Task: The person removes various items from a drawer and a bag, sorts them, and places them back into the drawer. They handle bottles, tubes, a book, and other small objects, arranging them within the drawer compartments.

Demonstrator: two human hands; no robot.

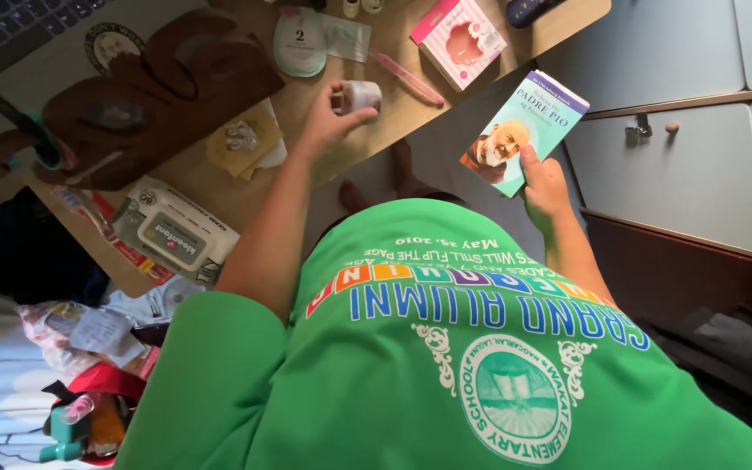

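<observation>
Left hand, upper centre: fingers closed around small white jar on wooden table. Right hand, upper right: grips small teal booklet.

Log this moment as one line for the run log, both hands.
left hand: grips small white jar on wooden table | right hand: holds small booklet off the table | wipes pack: untouched

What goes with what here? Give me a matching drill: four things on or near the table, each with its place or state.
1 small white jar
2 booklet
3 wipes pack
4 pink box

A at the table's near edge, left of the arm
B held in the right hand, off the table
C gripped by the left hand on the table
D at the table's far side

Pairs: 1-C, 2-B, 3-A, 4-D
</observation>
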